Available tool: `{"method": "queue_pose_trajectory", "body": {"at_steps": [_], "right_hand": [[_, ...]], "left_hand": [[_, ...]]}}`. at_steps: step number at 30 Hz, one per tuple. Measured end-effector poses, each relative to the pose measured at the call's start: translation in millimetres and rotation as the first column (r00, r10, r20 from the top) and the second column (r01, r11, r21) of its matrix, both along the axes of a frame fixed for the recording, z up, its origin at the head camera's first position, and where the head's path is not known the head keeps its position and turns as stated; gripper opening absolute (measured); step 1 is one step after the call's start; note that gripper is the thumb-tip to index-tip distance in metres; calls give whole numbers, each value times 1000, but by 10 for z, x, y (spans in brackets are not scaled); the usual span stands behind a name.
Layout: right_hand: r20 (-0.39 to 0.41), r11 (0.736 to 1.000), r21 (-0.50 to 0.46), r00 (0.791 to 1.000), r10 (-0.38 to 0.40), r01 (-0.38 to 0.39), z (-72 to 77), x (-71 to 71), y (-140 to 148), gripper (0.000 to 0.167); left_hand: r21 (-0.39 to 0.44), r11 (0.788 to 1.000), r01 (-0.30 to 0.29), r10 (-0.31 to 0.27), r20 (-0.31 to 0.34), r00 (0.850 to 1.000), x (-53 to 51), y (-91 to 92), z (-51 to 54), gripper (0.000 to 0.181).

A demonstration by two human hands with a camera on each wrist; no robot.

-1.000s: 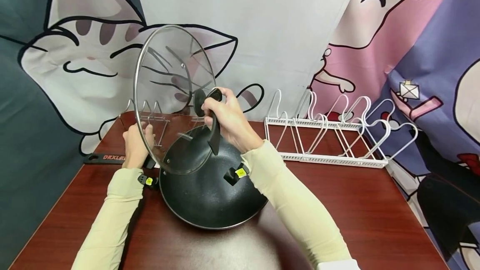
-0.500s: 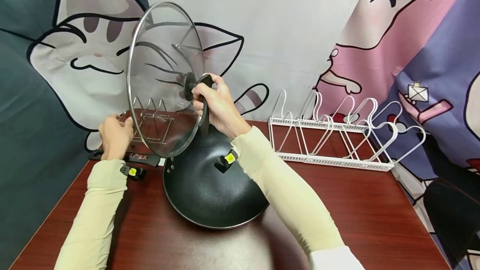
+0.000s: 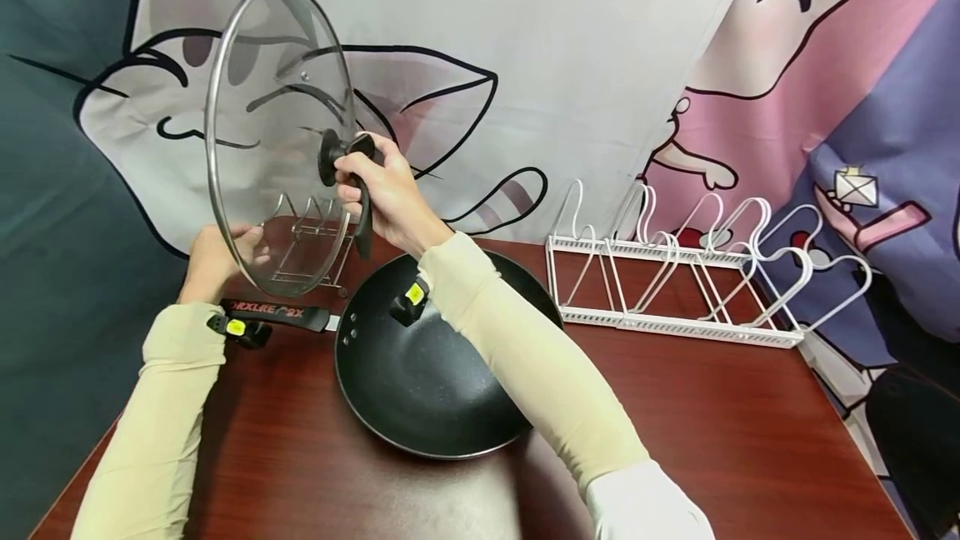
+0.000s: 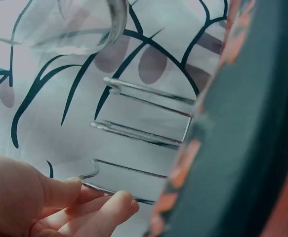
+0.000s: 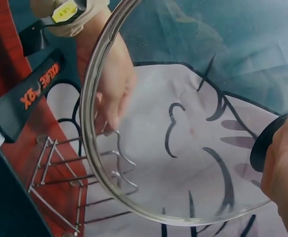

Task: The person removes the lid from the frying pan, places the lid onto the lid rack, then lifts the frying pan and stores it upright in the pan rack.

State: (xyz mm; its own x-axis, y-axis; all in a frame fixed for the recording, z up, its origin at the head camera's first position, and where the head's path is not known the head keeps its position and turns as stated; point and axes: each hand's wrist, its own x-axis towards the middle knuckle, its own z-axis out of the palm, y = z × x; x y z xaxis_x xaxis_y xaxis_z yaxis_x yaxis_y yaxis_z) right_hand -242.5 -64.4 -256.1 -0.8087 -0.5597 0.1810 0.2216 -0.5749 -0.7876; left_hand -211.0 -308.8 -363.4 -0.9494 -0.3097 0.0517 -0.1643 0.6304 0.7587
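Observation:
My right hand (image 3: 390, 194) grips the black knob (image 3: 327, 158) of a glass lid (image 3: 262, 40), which has a metal rim. The lid stands nearly upright in the air, with the small metal wire rack (image 5: 57, 183) seen partly through it. Behind the lid's lower left edge, my left hand (image 3: 210, 263) is at the rack's left end. In the left wrist view, its thumb and fingers (image 4: 62, 191) pinch the end wire loop. Below both hands lies a black wok (image 3: 435, 365), its long handle (image 3: 273, 313) pointing left, close under my left wrist.
A white pan rack (image 3: 675, 323) with several upright loops stands at the back right of the brown table (image 3: 660, 423). A cloth backdrop (image 3: 570, 65) with cartoon animals hangs directly behind the table.
My right hand has carried the lid left and upward, away from over the wok. My left hand has moved left, from over the wok handle to the wire rack's left end.

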Motion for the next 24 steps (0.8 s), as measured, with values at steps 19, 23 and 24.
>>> {"method": "queue_pose_trajectory", "body": {"at_steps": [19, 23, 24], "right_hand": [[40, 1000, -6, 999, 8, -8, 38, -75, -312, 35], [33, 999, -15, 999, 33, -33, 104, -58, -355, 28], [35, 999, -10, 999, 34, -34, 117, -48, -365, 28]], "left_hand": [[-76, 988, 134, -127, 90, 988, -113, 28, 175, 43], [-111, 982, 151, -143, 71, 987, -130, -12, 169, 40], [-117, 982, 150, -143, 65, 988, -133, -22, 165, 40]]}}
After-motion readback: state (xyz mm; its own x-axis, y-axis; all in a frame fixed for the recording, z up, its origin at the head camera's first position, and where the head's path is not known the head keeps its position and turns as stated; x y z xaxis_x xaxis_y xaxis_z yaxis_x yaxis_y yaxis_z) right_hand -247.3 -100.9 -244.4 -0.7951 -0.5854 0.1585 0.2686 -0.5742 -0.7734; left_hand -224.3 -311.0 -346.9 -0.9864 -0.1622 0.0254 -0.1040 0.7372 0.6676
